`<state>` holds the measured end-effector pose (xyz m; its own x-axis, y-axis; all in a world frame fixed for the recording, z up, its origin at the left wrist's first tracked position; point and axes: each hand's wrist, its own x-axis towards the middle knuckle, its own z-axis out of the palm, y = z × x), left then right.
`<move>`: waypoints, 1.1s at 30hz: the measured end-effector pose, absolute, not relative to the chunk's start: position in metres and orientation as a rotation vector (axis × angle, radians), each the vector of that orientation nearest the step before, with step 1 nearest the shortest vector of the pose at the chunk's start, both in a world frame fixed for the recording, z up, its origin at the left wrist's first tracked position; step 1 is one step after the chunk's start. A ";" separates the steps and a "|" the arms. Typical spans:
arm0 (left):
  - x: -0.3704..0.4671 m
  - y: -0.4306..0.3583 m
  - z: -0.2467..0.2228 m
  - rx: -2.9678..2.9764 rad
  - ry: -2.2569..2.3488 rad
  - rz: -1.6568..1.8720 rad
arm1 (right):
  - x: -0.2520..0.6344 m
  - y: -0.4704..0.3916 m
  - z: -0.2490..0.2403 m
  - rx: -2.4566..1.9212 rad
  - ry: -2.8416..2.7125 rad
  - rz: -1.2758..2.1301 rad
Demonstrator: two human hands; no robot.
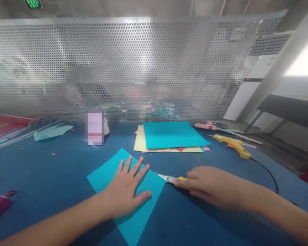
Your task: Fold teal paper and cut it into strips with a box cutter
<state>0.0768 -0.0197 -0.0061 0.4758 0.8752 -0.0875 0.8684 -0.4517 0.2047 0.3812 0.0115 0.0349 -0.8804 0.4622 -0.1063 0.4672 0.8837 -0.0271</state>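
A sheet of bright blue paper (146,218) lies turned cornerwise on the dark blue table. My left hand (128,188) rests flat across it, fingers spread, pressing down on its middle. In my right hand (210,186) is a utility knife (182,182) with a yellow handle, my forefinger stretched along it. The knife's metal end points left, its blade at the right corner of the paper. Whether the blade goes under the sheet or only touches its edge, I cannot tell.
Behind the sheet sits a stack of coloured paper (174,135). A yellow glue gun (232,145) with a black cord lies at the right, a pink tool (206,125) farther back. A phone (94,128) stands upright before a perforated metal screen (143,61). Folded pale green paper (52,132) is at the left.
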 end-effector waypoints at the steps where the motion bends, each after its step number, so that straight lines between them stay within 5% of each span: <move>1: 0.077 -0.020 -0.007 2.507 1.500 0.049 | 0.380 0.013 0.035 0.724 2.953 -0.070; 17: 0.074 -0.023 -0.003 2.502 1.496 0.082 | 0.364 0.020 0.035 0.648 2.992 0.163; 33: 0.051 0.004 -0.003 2.361 1.765 0.044 | 0.363 0.010 0.041 0.614 2.968 -0.169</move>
